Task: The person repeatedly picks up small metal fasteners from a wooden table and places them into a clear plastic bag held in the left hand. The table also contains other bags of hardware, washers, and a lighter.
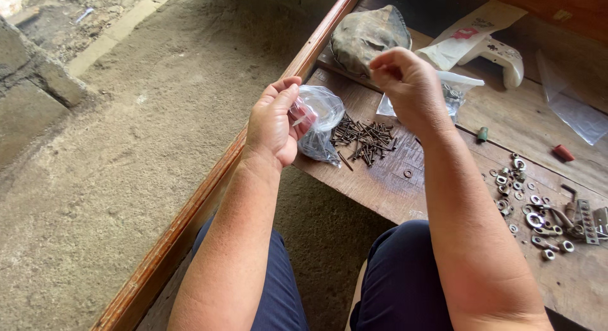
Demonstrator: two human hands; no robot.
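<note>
Hands were raised over the near edge of a wooden table point(380, 179), seen from above. Your left hand point(273, 123) held a clear plastic bag point(322, 119), the fingers curled and clamped on its gathered mouth; something red showed between them, too covered to identify. The bag hung down and its lower end rested on the table beside a pile of dark screws point(364, 138). What the bag contained could not be made out through the creased plastic.

Your right hand point(405, 84) was held above the pile, back towards the camera, with fingertips drawn together as in a pinch. Whether anything sat between them could not be told, since the knuckles hid the tips.

Behind that hand lay a second clear bag point(459, 90), partly covered by your wrist, with small metal parts dimly visible inside. Further back sat a mottled cloth bundle point(367, 36), a white paper packet point(465, 36) and a white plastic handle point(506, 58). A sheet of clear plastic point(573, 109) was cut off by the right edge.

To the right, washers and nuts point(525, 201) were scattered, with a metal hinge point(589, 220) running out of view. A green plug point(482, 134) and a red one point(562, 153) lay apart. Your knees, in dark trousers point(405, 280), were under the table edge.
</note>
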